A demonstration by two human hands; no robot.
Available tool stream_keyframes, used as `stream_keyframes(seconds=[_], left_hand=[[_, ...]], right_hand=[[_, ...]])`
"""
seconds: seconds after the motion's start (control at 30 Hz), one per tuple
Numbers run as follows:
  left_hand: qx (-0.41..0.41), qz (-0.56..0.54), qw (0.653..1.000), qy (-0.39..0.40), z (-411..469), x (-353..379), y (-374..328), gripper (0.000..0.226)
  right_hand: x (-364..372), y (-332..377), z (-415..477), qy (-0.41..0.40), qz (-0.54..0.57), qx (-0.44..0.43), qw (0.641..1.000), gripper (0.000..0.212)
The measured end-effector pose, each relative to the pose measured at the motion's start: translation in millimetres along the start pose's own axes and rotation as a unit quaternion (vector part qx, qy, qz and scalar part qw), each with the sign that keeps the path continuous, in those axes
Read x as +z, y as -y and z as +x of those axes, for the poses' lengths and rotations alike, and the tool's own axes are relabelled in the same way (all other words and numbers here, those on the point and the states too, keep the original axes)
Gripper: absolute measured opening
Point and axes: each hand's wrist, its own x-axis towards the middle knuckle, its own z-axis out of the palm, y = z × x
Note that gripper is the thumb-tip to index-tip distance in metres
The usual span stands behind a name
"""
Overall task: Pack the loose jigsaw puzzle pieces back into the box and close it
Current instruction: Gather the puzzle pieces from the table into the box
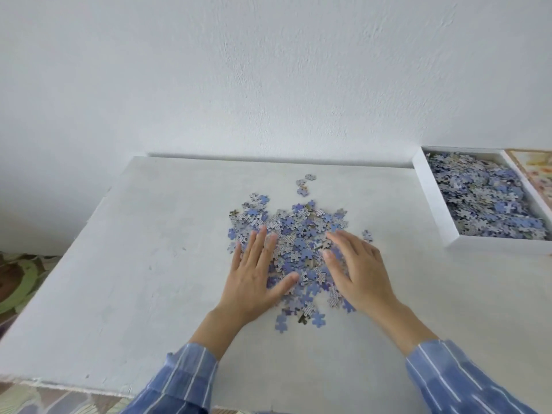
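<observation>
White table [143, 279], pale surface, scuffed; patterned floor covering [18, 282] below its left edge. Nearest: striped blue sleeves [185, 380]. Left hand [254, 273] flat, fingers straight and spread, resting on left side of heap of loose puzzle pieces [298, 234]. Right hand [358, 270] flat too, fingers straight, on heap's right side. Neither grips anything. Heap mid-table, few strays beyond it. Farther right: open box [437, 204] on table, well apart from heap, many pieces inside, long axis running away from person toward plain wall [268, 70].
</observation>
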Motion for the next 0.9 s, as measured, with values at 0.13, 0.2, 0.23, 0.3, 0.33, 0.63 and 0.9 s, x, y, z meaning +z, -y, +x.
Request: stream_keyframes(seconds=[0.13, 0.2, 0.23, 0.3, 0.33, 0.63, 0.9], left_hand=[[-0.021, 0.007, 1.0, -0.011, 38, -15, 30, 0.089], [-0.03, 0.015, 0.999, 0.004, 57, -20, 45, 0.09], [-0.035, 0.017, 0.999, 0.011, 65, -21, 51, 0.09], [-0.049, 0.02, 0.998, 0.021, 78, -22, 61, 0.089], [-0.055, 0.018, 0.998, 0.025, 83, -22, 63, 0.088], [-0.012, 0.0, 0.999, 0.052, 104, -11, 47, 0.078], [0.086, -0.092, 0.992, 0.026, 83, -21, 46, 0.081]], right_hand=[[-10, -6, 60, 0.066, 0.049, -0.014, 0.997, 0.056], [-8, -7, 94, 0.102, 0.042, -0.023, 0.994, 0.056], [-5, -8, 110, 0.115, 0.037, -0.025, 0.992, 0.055], [2, -9, 139, 0.134, 0.028, -0.027, 0.99, 0.056], [5, -9, 151, 0.145, 0.027, -0.023, 0.989, 0.057], [19, -16, 182, 0.171, 0.021, -0.075, 0.982, 0.055], [-2, -23, 96, 0.129, 0.13, -0.099, 0.978, 0.045]])
